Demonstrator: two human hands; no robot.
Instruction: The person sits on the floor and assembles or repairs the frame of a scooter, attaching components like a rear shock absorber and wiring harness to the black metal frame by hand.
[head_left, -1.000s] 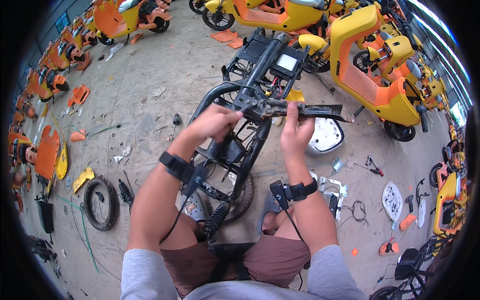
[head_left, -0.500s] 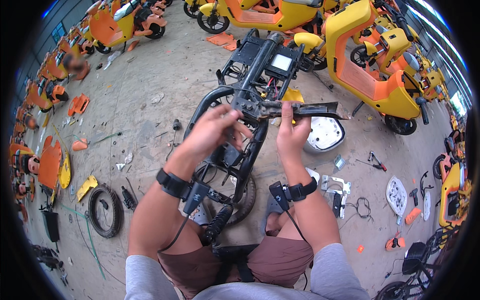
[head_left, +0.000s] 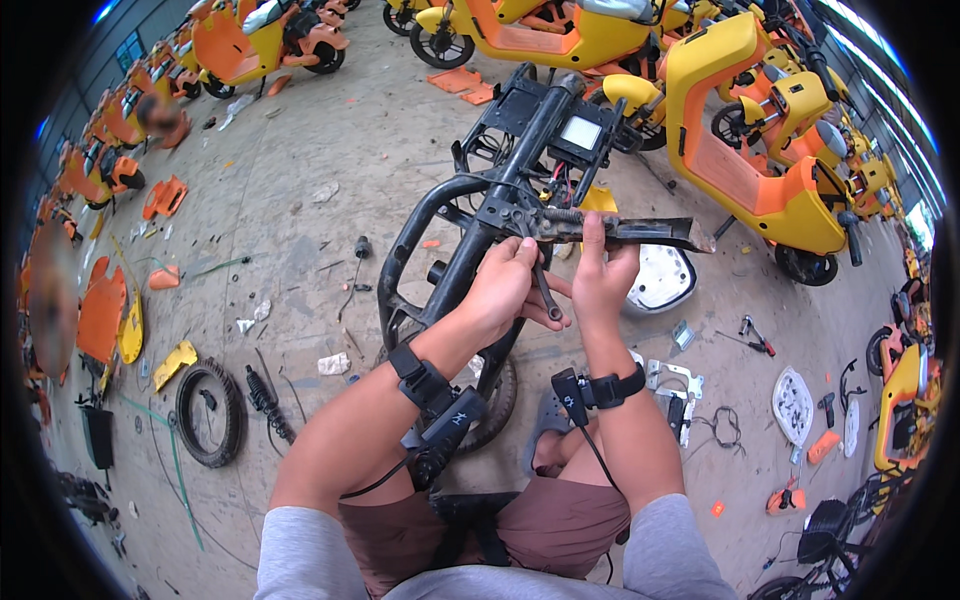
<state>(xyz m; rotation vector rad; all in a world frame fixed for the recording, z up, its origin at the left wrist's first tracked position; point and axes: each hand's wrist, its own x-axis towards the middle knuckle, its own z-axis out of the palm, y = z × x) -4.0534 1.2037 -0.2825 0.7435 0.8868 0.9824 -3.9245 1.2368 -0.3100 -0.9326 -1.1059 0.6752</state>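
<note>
A black scooter frame (head_left: 455, 275), stripped of its covers, stands in front of me between my knees. A dark metal kickstand (head_left: 655, 231) with a coil spring (head_left: 562, 214) sticks out from it to the right. My right hand (head_left: 608, 278) is closed round the kickstand, thumb on top. My left hand (head_left: 500, 285) pinches a slim dark wrench (head_left: 544, 285), whose upper end reaches the bolted bracket (head_left: 497, 214) at the kickstand's root. The wrench's ring end hangs down between my hands. Exactly how its upper end sits on a bolt is hard to see.
Yellow and orange scooters (head_left: 740, 160) stand close at the far right and along the back. A loose tire (head_left: 208, 415) and shock absorber (head_left: 265, 395) lie to the left. A white panel (head_left: 793, 405), pliers (head_left: 757, 335) and scattered parts lie on the right.
My left hand has moved right and down from beside the frame tube, and the wrench now shows in its fingers below the bracket. My right hand stays on the kickstand.
</note>
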